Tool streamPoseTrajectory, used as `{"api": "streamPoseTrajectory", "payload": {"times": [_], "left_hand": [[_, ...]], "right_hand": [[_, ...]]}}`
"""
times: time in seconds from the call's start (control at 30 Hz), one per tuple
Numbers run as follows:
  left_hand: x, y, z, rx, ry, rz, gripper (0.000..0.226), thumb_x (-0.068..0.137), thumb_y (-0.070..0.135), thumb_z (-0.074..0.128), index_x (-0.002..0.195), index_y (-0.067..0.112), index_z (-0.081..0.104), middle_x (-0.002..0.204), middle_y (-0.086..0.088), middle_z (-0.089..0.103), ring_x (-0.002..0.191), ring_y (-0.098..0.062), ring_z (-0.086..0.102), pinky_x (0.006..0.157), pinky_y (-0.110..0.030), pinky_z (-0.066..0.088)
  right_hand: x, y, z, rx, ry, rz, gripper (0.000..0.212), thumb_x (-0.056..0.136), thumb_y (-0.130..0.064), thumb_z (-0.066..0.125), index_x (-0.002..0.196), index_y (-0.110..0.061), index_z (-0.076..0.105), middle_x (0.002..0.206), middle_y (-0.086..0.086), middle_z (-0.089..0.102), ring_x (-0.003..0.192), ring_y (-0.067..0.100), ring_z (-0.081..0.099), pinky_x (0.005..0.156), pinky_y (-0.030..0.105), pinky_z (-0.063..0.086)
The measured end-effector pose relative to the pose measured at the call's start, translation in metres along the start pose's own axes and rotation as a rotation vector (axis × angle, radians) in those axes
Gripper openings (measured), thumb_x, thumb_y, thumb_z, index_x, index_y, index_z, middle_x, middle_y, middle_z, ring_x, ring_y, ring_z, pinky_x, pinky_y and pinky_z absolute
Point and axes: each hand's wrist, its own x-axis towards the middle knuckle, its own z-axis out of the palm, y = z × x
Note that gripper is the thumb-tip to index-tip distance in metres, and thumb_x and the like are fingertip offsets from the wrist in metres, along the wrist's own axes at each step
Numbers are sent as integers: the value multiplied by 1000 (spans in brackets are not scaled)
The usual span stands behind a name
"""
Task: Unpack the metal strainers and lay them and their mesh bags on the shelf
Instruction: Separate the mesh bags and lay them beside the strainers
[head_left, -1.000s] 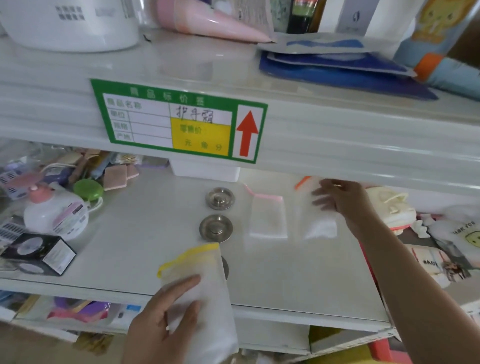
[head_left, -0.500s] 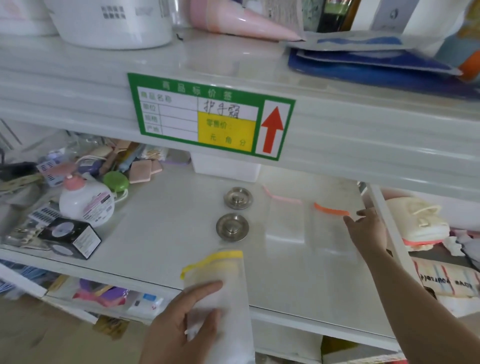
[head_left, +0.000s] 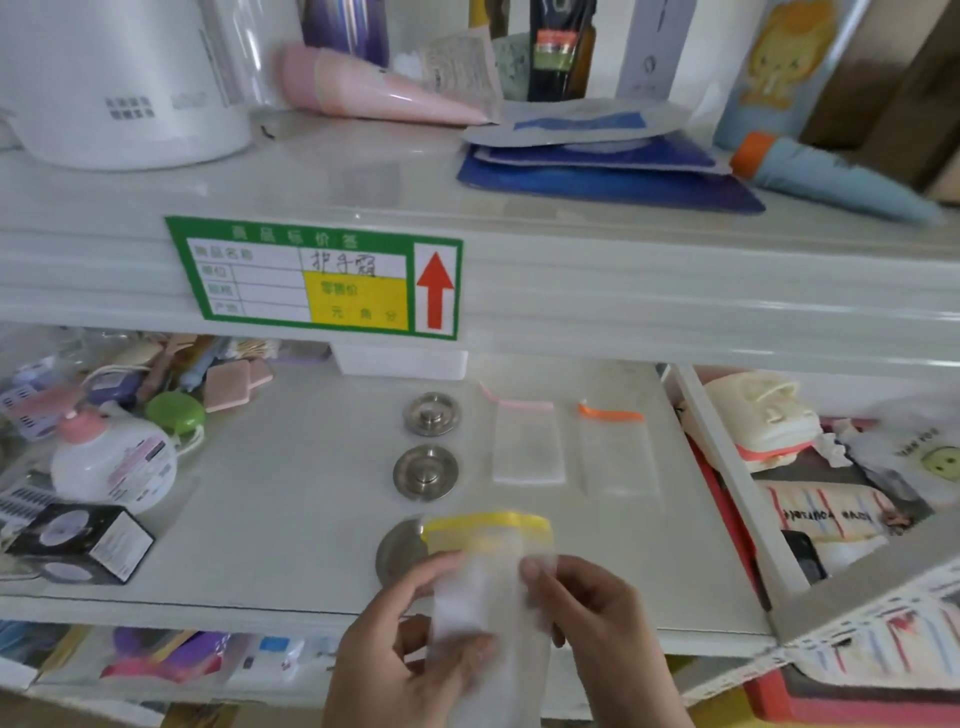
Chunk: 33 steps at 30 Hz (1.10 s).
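Note:
Three round metal strainers lie in a column on the white shelf (head_left: 291, 519): a far strainer (head_left: 431, 413), a middle strainer (head_left: 426, 472) and a near strainer (head_left: 397, 551), the last partly hidden behind a bag. Right of them lie a pink-trimmed mesh bag (head_left: 527, 441) and an orange-trimmed mesh bag (head_left: 615, 452), both flat. A yellow-trimmed mesh bag (head_left: 491, 577) is held upright over the shelf's front edge. My left hand (head_left: 405, 660) grips its left side and my right hand (head_left: 597, 623) pinches its right side.
A pink-capped lotion bottle (head_left: 111, 462), a black box (head_left: 83, 543), a green round case (head_left: 175, 412) and small packets crowd the shelf's left end. A white divider (head_left: 727, 488) bounds the right, with packaged goods beyond. The upper shelf edge carries a green price label (head_left: 311, 278).
My right hand let go of the orange-trimmed bag, left flat on the shelf, and came back to the yellow-trimmed bag. Both hands now hold that bag, raised in front of the near strainer.

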Motion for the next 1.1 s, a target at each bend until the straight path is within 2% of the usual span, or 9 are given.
{"api": "streamPoseTrajectory", "payload": {"times": [0.23, 0.37, 0.5, 0.6, 0.77, 0.87, 0.93, 1.03, 1.1], "left_hand": [[0, 5, 2, -81, 167, 0, 35, 64, -3, 87, 92, 13, 76, 56, -16, 62, 36, -6, 52, 41, -9, 42], [-5, 3, -17, -1, 232, -4, 28, 75, -3, 77, 100, 9, 74, 62, -17, 63, 38, -2, 57, 42, -4, 43], [-8, -4, -37, 16, 286, -114, 27, 77, -1, 76, 99, 15, 74, 85, -13, 78, 51, 5, 66, 45, -2, 46], [-13, -6, -45, 8, 290, -185, 26, 79, 5, 76, 99, 21, 74, 69, 11, 78, 56, 5, 68, 46, -1, 45], [-19, -2, -47, 12, 300, -212, 24, 78, 9, 77, 97, 24, 73, 67, 4, 78, 54, 5, 67, 44, 0, 44], [-21, -2, -47, 46, 289, -171, 25, 77, 5, 78, 98, 18, 75, 67, -8, 76, 47, 4, 64, 43, -1, 42], [-22, -2, -46, 54, 280, -161, 26, 77, 3, 78, 97, 19, 75, 60, -3, 75, 46, 3, 64, 43, -1, 42], [-21, -5, -46, 19, 293, -168, 27, 76, 8, 81, 97, 23, 75, 64, 4, 78, 52, 0, 68, 48, -3, 47], [-20, -8, -45, 1, 288, -180, 27, 75, 14, 83, 98, 24, 75, 67, 3, 78, 56, -3, 70, 50, -6, 49]], "right_hand": [[-6, -3, -15, 252, 86, 110, 29, 72, -24, 74, 78, 5, 73, 67, 16, 70, 58, 22, 63, 57, 31, 50], [2, -10, -29, 150, 138, 115, 20, 90, -14, 65, 95, 5, 64, 88, 15, 79, 63, 23, 68, 60, 35, 50], [22, -14, -35, -119, 92, 103, 21, 90, -11, 68, 100, 6, 62, 87, 5, 80, 65, 18, 68, 69, 40, 51], [38, -20, -23, -179, 56, 61, 20, 88, -7, 70, 97, 9, 62, 84, 5, 80, 65, 18, 70, 65, 37, 52], [66, -15, -6, -81, 83, 96, 12, 83, 0, 73, 82, 0, 61, 81, 13, 77, 59, 22, 69, 52, 30, 50], [82, 9, -9, -268, 148, 139, 14, 84, 1, 73, 79, 2, 60, 70, 13, 65, 47, 19, 67, 44, 31, 53], [88, 24, -15, -449, 202, 125, 14, 84, -5, 73, 81, 1, 60, 67, 11, 64, 46, 19, 67, 48, 36, 56], [88, 37, -21, -742, 288, 40, 17, 83, -22, 72, 83, -13, 57, 69, 2, 64, 60, 22, 65, 57, 38, 55], [87, 42, -23, -919, 294, -8, 23, 86, -31, 67, 99, -21, 51, 75, 1, 65, 70, 22, 63, 62, 37, 54]]}}
